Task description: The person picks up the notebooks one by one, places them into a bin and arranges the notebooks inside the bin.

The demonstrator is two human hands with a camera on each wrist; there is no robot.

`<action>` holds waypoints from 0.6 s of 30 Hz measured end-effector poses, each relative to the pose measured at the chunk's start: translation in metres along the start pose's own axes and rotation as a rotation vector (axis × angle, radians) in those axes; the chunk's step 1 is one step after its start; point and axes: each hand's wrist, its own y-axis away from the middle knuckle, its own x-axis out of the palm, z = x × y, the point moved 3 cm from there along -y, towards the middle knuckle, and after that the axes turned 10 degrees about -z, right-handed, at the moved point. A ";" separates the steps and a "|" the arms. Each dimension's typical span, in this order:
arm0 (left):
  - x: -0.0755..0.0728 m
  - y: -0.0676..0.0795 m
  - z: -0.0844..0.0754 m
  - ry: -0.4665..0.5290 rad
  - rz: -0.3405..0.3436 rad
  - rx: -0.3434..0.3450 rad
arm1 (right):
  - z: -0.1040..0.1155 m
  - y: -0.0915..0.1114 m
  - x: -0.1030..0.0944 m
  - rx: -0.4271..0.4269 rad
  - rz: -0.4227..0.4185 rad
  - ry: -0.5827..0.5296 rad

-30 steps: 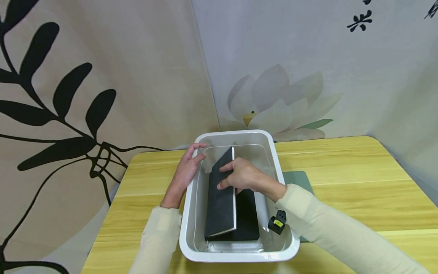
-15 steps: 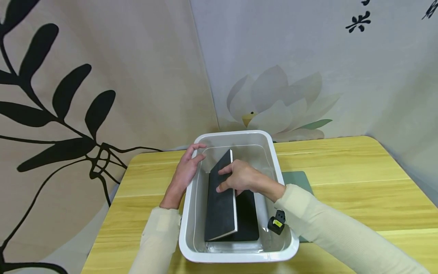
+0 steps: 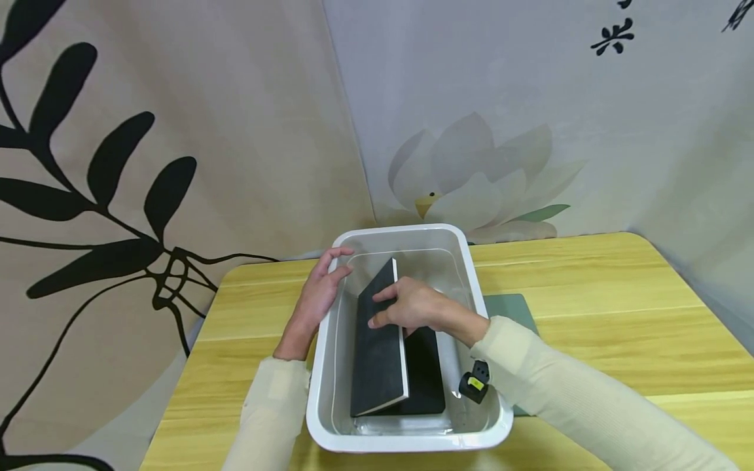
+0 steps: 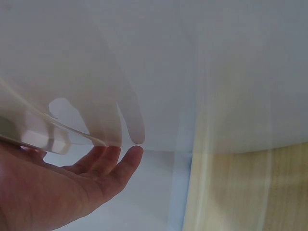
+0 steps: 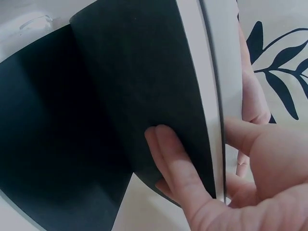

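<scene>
A grey-white plastic tub (image 3: 412, 441) stands on the table. My left hand (image 3: 318, 291) grips its left rim; in the left wrist view several fingertips (image 4: 132, 156) touch the outer wall. Inside the tub, my right hand (image 3: 421, 304) pinches a black notebook (image 3: 377, 366) by its raised right long edge, thumb on one face and fingers on the other. White page edges (image 5: 199, 72) show between its dark covers. The notebook leans up from its left long side. Under it lies another flat black piece with a rounded corner (image 3: 427, 379), partly hidden by the notebook and hand.
A grey-green flat mat or board (image 3: 512, 311) lies on the wooden table (image 3: 612, 327), partly under the tub and right sleeve. A small black device with a yellow label (image 3: 474, 383) sits at the right wrist. Patterned curtains (image 3: 265, 131) hang behind the table.
The notebook's raised edge has shifted slightly, its far corner a little left and lower. Both hands keep their holds on the tub and notebook.
</scene>
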 end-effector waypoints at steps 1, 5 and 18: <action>0.000 0.000 0.000 0.001 0.002 -0.001 | 0.000 0.000 0.000 0.000 -0.001 0.001; 0.000 0.001 -0.001 0.002 0.005 -0.003 | 0.000 0.000 -0.001 -0.005 -0.003 0.009; 0.000 -0.001 0.002 0.001 0.003 0.002 | 0.000 0.001 -0.002 -0.011 -0.019 0.046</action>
